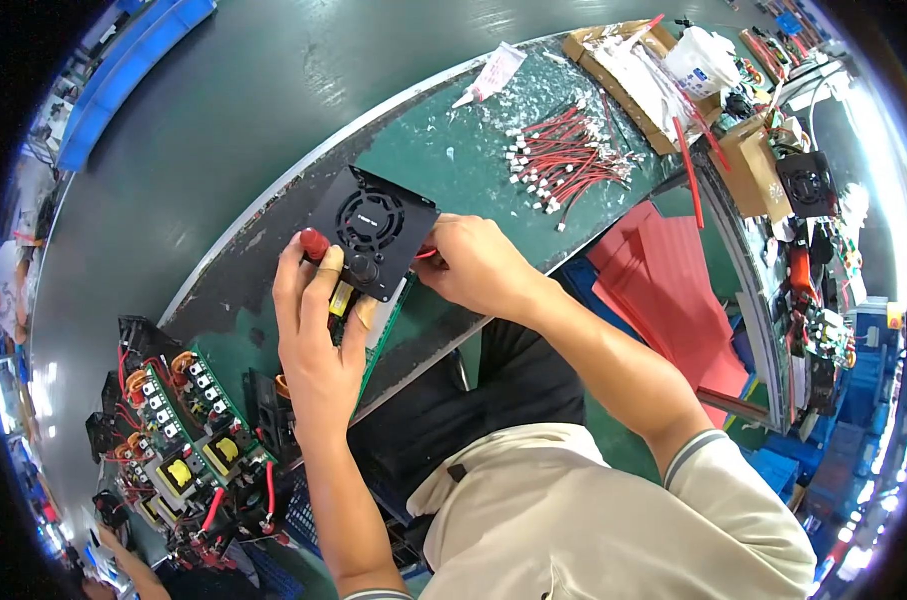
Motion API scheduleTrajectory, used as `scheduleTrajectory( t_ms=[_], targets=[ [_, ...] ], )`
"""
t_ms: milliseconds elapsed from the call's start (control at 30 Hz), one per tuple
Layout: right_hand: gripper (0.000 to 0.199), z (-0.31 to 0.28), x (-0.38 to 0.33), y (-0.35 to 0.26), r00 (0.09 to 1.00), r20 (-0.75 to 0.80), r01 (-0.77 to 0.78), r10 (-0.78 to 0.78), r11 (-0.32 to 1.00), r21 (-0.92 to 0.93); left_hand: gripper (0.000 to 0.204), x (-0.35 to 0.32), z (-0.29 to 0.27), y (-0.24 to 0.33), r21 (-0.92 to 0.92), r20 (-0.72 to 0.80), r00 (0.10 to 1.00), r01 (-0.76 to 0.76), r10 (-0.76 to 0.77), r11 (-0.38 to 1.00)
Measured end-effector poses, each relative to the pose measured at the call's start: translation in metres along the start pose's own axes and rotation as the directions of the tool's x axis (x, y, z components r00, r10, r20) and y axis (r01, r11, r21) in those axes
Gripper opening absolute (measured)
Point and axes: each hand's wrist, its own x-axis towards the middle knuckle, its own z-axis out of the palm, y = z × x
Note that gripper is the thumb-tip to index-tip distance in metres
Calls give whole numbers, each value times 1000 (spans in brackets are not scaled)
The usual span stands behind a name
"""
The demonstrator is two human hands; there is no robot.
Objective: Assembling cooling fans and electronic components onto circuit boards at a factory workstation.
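A black metal panel (404,240) with a round fan grille stands tilted at the bench's near edge. On its face are a red terminal post (315,242) and a black terminal post (362,271). Behind it extends a green circuit board (382,345), partly covered by my fingers. My left hand (319,345) is closed around the panel's left side, fingers at both posts; two fingertips wear pale covers. At the panel's right edge my right hand (482,262) pinches a red wire (427,254). The wire's far end is hidden behind the panel.
Several red-and-black leads with white connectors (574,160) lie farther right, near a tube (494,72) and a cardboard box (619,85). Populated circuit boards (219,415) crowd the left. Red sheets (674,300) are stacked at right. Another person's arm (129,560) shows lower left.
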Motion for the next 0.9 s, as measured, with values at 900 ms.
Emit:
scheduleTrajectory(
  t_ms=[900],
  targets=[
    [13, 1, 7, 19, 995, -44, 91, -85, 982, 168, 49, 0, 1, 2, 129, -6, 999, -51, 53, 990]
  ],
)
